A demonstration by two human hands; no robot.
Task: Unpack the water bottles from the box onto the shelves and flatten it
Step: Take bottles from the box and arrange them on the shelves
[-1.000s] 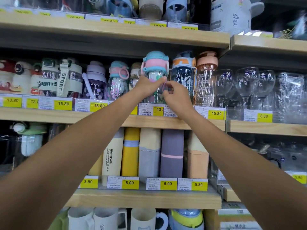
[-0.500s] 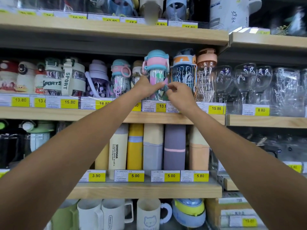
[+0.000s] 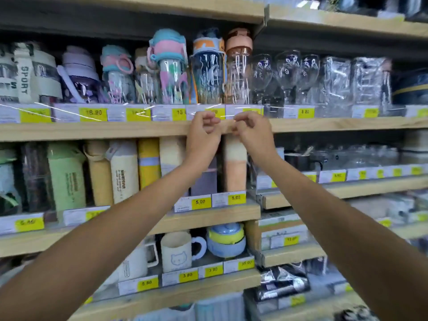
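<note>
A clear water bottle with a pink and blue lid [image 3: 169, 68] stands upright on the middle shelf [image 3: 92, 130], between other clear bottles. A dark bottle with an orange and blue lid [image 3: 208, 70] stands just to its right. My left hand [image 3: 203, 133] and my right hand [image 3: 252, 133] hover side by side in front of the shelf's wooden edge, below these bottles. Both have curled fingers and hold nothing that I can see. The box is not in view.
Stemmed glasses [image 3: 287, 75] and wrapped glassware fill the shelf to the right. Tall boxed flasks [image 3: 148, 163] stand on the shelf below, with mugs [image 3: 176, 251] under those. Yellow price tags [image 3: 92, 113] line the shelf fronts.
Both hands have let go of the pink and blue bottle and dropped to the shelf edge. The bottle stays on the shelf. The view has tilted down.
</note>
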